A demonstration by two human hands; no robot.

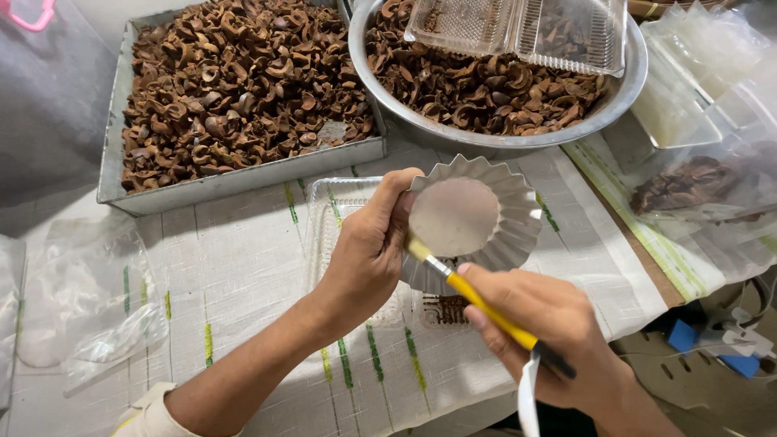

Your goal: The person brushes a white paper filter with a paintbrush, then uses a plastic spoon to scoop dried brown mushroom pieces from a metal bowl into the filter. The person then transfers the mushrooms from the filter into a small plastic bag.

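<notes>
I see the left hand [368, 251] closed on the rim of a fluted metal mould [477, 218], held tilted above a clear plastic tray [336, 202] on the cloth-covered counter [235, 267]. The right hand [550, 332] pinches a yellow-handled brush [477, 299], bristles touching the mould's lower left rim. A rectangular tray [113, 162] and round bowl [486, 139] of brown dried shells sit beyond.

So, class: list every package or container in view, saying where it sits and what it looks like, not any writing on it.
Clear plastic clamshell box: open, resting on the round metal bowl, top right.
Clear plastic tray: on the cloth under the left hand.
Fluted silver foil cup: centre, in the left grip, brushed with a yellow-handled brush held by the right hand.
Clear bags: right edge, one holding brown pieces.
No signs or screens visible.
</notes>
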